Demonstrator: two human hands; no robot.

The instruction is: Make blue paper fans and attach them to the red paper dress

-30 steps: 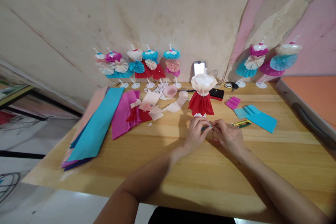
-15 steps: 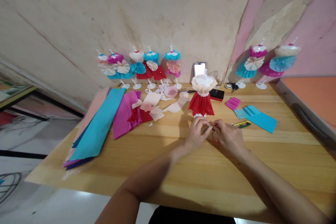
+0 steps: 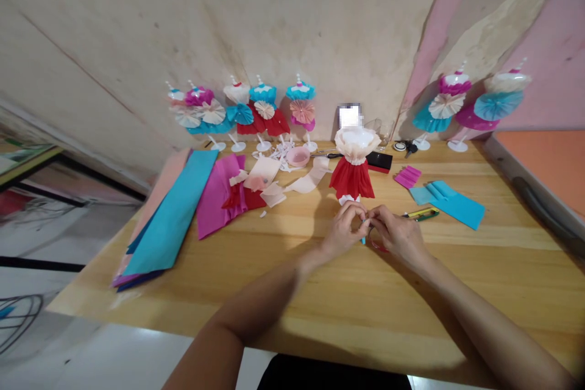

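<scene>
My left hand [image 3: 346, 230] pinches a small blue strip [image 3: 364, 239], likely paper, whose lower end shows below the fingertips. Touching it from the right, my right hand [image 3: 398, 233] has its fingers bent and pressed together. A thin red loop [image 3: 378, 245] shows under the right fingers; what it belongs to is hidden. Just beyond both hands stands a small dress form [image 3: 351, 173] with a cream ruffled top and a red crepe-paper skirt.
Folded crepe paper [image 3: 176, 219] and magenta paper [image 3: 222, 198] lie left. At right are a yellow-green cutter knife [image 3: 421, 214], blue paper [image 3: 461, 207] and a pleated magenta piece [image 3: 408, 177]. Several dressed forms line the wall, near a pink bowl [image 3: 298, 157] and black box [image 3: 379, 162].
The blue strip has turned from slanting between the fingers to hanging down below them. Both hands stay in nearly the same place, fingertips close together.
</scene>
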